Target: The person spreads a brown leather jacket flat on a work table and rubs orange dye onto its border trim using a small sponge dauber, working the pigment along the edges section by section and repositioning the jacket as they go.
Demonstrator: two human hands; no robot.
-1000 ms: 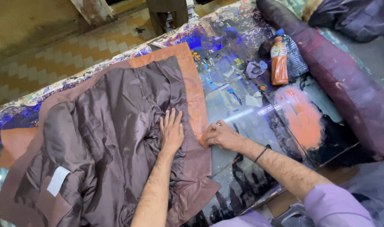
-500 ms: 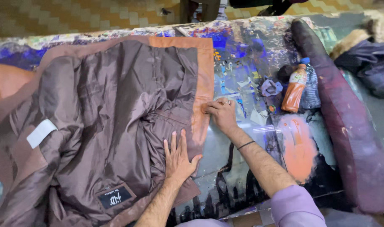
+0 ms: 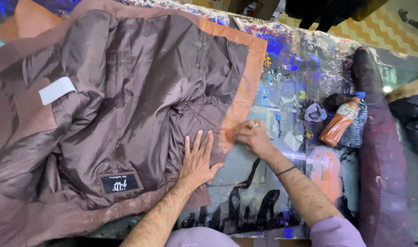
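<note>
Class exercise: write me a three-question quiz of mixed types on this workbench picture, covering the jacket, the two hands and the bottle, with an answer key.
1. True or false: the left hand lies flat on the jacket lining.
2. Where does the right hand press? A) on the bottle B) on the jacket's tan edge C) on the white label
3. Fill in: the bottle with orange liquid lies to the ____ of the jacket in the picture.

Key: 1 true. 2 B. 3 right.
</note>
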